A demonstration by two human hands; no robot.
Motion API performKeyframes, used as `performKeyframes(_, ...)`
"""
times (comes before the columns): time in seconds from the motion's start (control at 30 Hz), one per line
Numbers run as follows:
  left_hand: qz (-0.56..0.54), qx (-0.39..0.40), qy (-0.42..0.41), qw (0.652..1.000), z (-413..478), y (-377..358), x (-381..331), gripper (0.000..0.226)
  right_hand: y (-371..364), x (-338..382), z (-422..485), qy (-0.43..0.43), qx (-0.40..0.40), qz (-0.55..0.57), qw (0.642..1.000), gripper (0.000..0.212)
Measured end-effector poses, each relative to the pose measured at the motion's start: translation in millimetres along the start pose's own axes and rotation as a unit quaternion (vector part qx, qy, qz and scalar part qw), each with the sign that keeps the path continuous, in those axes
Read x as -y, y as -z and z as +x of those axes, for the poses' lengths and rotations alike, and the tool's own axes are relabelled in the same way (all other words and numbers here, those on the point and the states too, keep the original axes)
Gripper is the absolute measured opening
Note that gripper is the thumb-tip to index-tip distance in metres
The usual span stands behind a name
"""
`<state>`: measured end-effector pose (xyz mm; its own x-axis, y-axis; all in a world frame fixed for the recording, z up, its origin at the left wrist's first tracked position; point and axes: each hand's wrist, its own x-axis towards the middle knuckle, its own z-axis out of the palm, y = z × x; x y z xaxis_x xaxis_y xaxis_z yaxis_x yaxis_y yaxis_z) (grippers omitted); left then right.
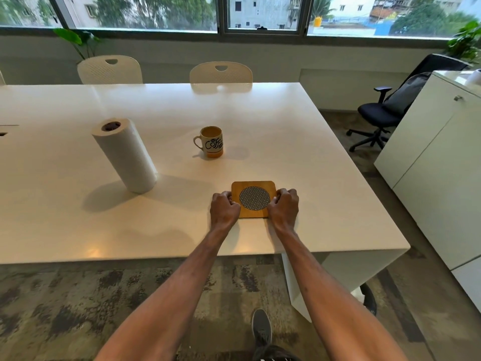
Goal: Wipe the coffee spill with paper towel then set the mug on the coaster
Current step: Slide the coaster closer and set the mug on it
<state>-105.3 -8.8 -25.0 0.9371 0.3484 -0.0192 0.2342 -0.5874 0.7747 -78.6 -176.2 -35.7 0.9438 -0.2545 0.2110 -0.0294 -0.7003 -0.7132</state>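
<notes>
Gripping the coaster [253, 198] by its sides near the worktop's [299, 142] front edge, your left hand [223, 209] and right hand [283, 208] clasp it; mug [211, 142] stands behind.

Layout on the table [78, 204]: the coaster [253, 199] lies nearest the front edge, with the left hand [223, 211] and right hand [283, 208] at its sides. Behind it stands the mug [211, 142]; the paper towel roll [125, 155] stands farther left. Two chairs [220, 72] sit behind the table.
</notes>
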Motion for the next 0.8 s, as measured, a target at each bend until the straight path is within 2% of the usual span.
performKeyframes(0.23, -0.016, 0.012, -0.003, 1.0, 1, 3, 3, 0.051, -2, 0, -3, 0.008, -0.003, -0.001, 1.0, 0.028)
performKeyframes(0.5, 0.009, -0.011, -0.015, 1.0, 2, 2, 4, 0.044, -4, -2, 0, 0.009, -0.002, -0.003, 1.0, 0.027)
performKeyframes(0.67, 0.005, -0.021, 0.024, 0.999, 14, 9, -1, 0.029, -8, 0, 4, -0.016, -0.013, 0.003, 1.0, 0.023)
performKeyframes(0.8, 0.027, -0.02, 0.041, 0.999, 25, 13, -2, 0.028, -11, 3, 10, -0.055, -0.032, 0.025, 0.998, 0.025)
